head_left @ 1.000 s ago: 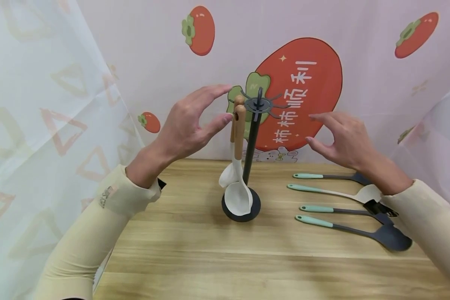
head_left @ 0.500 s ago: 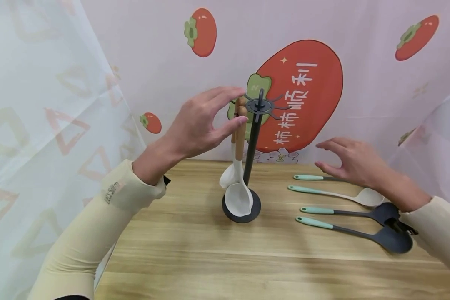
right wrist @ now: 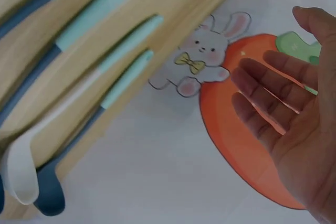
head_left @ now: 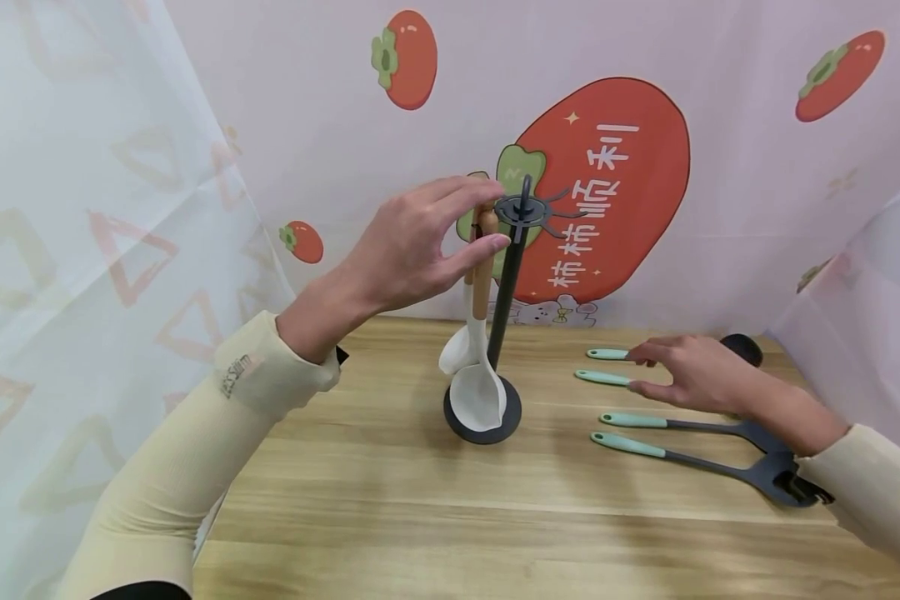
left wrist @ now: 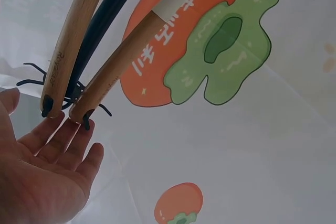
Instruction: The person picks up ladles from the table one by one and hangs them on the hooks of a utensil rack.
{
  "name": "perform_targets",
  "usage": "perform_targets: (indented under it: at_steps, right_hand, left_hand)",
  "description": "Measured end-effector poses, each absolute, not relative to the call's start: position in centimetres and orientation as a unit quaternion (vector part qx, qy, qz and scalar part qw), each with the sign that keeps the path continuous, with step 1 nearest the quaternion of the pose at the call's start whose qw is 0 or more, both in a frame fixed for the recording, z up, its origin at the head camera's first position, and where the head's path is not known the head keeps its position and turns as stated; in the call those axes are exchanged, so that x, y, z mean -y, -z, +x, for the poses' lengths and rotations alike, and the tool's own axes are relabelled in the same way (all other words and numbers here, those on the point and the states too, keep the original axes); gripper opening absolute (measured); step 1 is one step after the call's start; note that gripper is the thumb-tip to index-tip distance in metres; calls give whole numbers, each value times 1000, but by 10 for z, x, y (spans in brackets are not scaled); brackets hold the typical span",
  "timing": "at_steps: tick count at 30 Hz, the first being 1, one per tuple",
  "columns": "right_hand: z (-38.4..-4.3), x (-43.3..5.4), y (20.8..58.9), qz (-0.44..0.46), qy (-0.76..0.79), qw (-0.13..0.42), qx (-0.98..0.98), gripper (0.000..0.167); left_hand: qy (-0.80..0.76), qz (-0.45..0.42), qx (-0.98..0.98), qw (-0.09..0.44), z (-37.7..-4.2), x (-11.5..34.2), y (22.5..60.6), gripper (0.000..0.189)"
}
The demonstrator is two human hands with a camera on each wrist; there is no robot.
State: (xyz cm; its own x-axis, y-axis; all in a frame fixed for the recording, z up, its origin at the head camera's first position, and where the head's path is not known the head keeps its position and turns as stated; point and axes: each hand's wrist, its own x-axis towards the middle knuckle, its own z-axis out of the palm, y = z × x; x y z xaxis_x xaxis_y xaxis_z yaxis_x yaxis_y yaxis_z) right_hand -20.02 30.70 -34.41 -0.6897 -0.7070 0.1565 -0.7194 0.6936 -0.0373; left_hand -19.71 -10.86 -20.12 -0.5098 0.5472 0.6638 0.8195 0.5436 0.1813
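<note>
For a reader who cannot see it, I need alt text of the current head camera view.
A person's left hand is at the wooden handles of two white utensils hanging on a dark stand; the right hand is above the two farther of four mint-handled utensils lying on a wooden table. Behind is a backdrop printed with orange-red fruits.

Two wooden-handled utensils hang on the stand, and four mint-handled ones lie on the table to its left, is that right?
Not quite: the head view shows the four mint-handled utensils lying on the table to the right of the stand. Two wooden-handled utensils do hang on it.
</note>
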Motion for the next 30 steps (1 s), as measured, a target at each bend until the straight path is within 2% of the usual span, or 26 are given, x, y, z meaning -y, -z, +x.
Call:
perform_targets:
  at_steps: [20,23,30]
  right_hand:
    - [-185,-315,398,388,-63,-108,913,35]
    - [-184,-318,407,384,-67,-123,913,34]
    - [-185,-322,422,397,-66,-119,908,27]
  left_hand:
    - [241,-418,833,271,-199,103,204,45]
    - [238,-419,833,270,-199,102,205,46]
    - [217,-422,839,267,-199,103,204,48]
